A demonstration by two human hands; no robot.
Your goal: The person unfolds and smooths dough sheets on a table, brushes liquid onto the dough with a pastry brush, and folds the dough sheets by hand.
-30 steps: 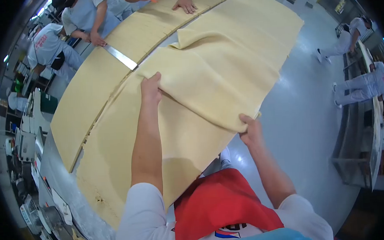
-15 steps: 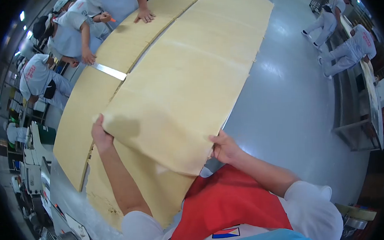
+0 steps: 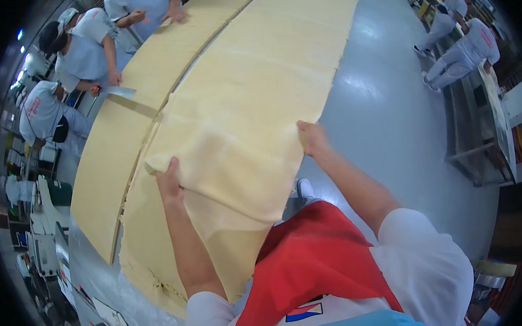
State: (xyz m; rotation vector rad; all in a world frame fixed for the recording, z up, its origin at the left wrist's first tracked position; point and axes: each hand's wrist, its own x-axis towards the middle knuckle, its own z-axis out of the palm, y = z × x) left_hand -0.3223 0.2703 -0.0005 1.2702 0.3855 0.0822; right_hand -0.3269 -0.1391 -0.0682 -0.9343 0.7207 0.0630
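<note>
The left hand and right hand are gripping the dough sheet, while a second sheet (co-worker and metal strip at its far edge) is lying just alongside.

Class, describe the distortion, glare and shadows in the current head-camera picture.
Head view: rounded, fisheye-like framing, with corners fading to black; head view: whitish glare patches on the smooth blue-grey floor; head view: a soft, blurry-edged shadow on the broad pale-yellow sheet, between the bare left hand and bare right hand.
</note>
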